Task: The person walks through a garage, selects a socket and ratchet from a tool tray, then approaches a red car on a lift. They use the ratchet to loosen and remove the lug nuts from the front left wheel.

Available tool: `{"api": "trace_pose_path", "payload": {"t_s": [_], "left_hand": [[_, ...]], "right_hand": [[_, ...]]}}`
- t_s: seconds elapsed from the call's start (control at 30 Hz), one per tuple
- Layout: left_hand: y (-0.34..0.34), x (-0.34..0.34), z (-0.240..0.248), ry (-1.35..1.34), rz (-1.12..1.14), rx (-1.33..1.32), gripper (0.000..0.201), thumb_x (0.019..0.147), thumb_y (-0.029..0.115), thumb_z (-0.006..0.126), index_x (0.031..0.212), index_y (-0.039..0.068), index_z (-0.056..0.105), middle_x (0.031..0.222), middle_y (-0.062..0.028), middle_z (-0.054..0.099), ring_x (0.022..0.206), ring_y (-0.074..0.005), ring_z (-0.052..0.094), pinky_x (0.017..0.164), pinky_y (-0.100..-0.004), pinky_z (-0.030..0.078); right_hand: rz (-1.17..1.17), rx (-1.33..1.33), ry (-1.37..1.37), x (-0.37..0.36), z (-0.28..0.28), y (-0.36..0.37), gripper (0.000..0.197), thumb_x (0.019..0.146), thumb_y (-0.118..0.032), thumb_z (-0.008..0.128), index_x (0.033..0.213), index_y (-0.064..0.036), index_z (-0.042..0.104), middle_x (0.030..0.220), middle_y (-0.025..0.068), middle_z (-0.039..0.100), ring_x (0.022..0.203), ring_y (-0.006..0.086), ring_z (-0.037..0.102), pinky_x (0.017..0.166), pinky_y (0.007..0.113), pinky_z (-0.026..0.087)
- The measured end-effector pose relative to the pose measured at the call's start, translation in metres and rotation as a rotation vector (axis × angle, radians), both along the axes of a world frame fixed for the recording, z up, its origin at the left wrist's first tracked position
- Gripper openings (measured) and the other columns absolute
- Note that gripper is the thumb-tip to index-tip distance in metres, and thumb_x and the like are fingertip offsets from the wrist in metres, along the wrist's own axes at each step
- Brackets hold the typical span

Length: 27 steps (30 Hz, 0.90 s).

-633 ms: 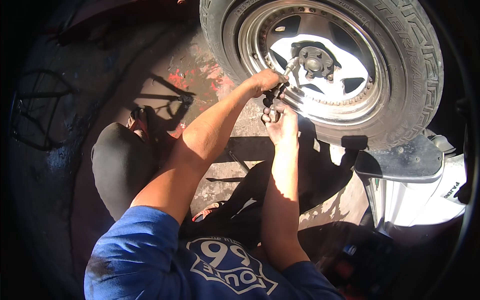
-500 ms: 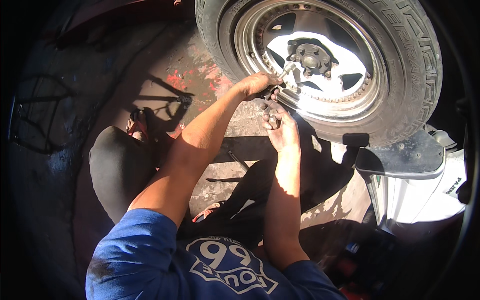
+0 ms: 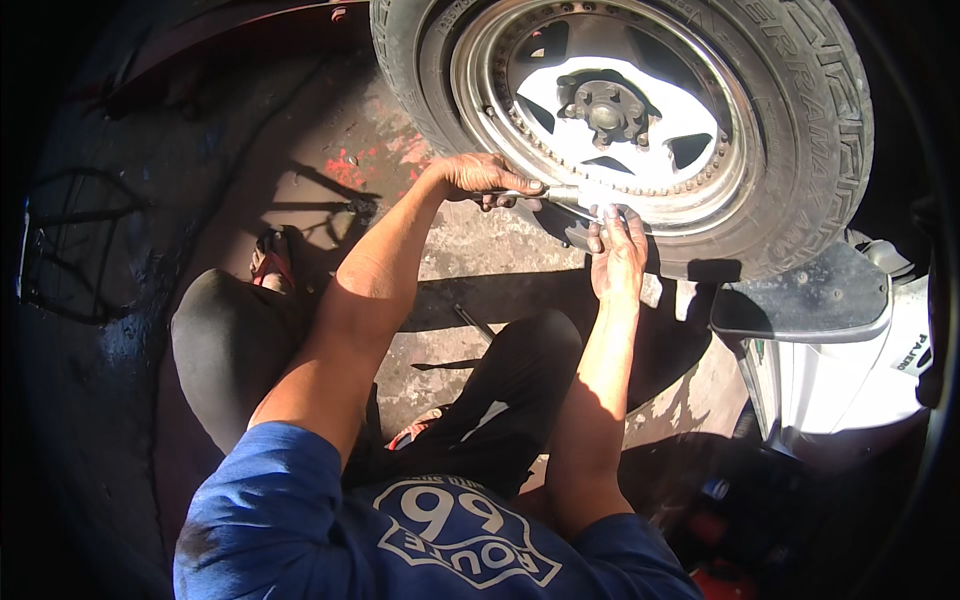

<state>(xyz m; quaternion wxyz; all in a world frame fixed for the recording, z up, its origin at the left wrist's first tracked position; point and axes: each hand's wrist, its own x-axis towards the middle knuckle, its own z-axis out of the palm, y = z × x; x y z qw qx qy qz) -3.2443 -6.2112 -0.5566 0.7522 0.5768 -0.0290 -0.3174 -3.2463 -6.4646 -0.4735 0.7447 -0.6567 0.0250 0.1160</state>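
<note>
My left hand (image 3: 485,178) is closed around a slim metal bar-like tool (image 3: 560,196), held level just in front of the wheel's lower rim. The tool's right end is lost in glare, so its exact kind does not show. My right hand (image 3: 618,255) is raised palm up beside that end, with its fingers bent together at the bright tip. What lies between those fingers is washed out by sunlight. Behind both hands stands a large wheel with a polished rim (image 3: 735,190) and a black tyre (image 3: 800,190). Its dark hub (image 3: 606,115) shows several studs or nuts around the centre.
At the right, a dark mud flap (image 3: 805,305) adjoins white bodywork (image 3: 850,390). A thin rod (image 3: 474,322) lies on the stained floor between my legs. Far left is a dark metal frame (image 3: 75,245). My knees (image 3: 235,350) are bent below the arms.
My left hand has moved left and turned its tool from pointing up at the wheel to level. My right hand has shifted right, to the tool's end. The view has shifted slightly.
</note>
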Motion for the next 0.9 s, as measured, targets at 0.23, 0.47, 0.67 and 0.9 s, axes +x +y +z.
{"api": "trace_pose_path", "payload": {"t_s": [0.23,0.47,0.67,0.9], "left_hand": [[-0.005,-0.007,0.014,-0.13,-0.024,0.014,0.052,0.087,0.051,0.071,0.102,0.002,0.075,0.054,0.0034,0.046,0.044,-0.0062,0.04,0.042,-0.0239,0.032],[-0.005,-0.012,0.012,-0.109,0.068,-0.136,0.046,0.09,0.046,0.069,0.104,0.003,0.074,0.057,0.0037,0.051,0.044,-0.005,0.042,0.042,-0.0212,0.032],[-0.009,-0.009,0.007,-0.08,0.098,-0.324,0.043,0.093,0.041,0.067,0.107,0.0,0.072,0.055,0.0052,0.05,0.042,-0.004,0.041,0.042,-0.0216,0.033],[-0.009,-0.014,0.007,-0.05,0.115,-0.373,0.044,0.093,0.04,0.068,0.106,-0.002,0.069,0.056,0.0025,0.053,0.042,-0.0047,0.045,0.04,-0.0225,0.037]], "right_hand": [[0.288,-0.241,-0.126,0.021,0.02,0.007,0.013,0.091,-0.01,0.071,0.1,-0.0006,0.066,0.08,-0.0001,0.062,0.063,0.0045,0.05,0.05,0.017,0.037],[0.189,-0.401,-0.242,0.026,0.024,0.028,0.025,0.093,-0.012,0.07,0.114,0.0007,0.068,0.085,0.0027,0.065,0.07,0.0067,0.054,0.055,0.02,0.042],[0.141,-0.163,-0.22,0.03,0.026,0.034,0.024,0.096,-0.01,0.064,0.116,0.0035,0.066,0.092,0.0067,0.068,0.072,0.0089,0.057,0.057,0.019,0.045],[0.304,-0.311,-0.266,0.025,0.046,0.036,0.027,0.093,-0.011,0.068,0.117,0.0019,0.066,0.109,0.0106,0.071,0.067,0.0088,0.057,0.054,0.017,0.043]]}}
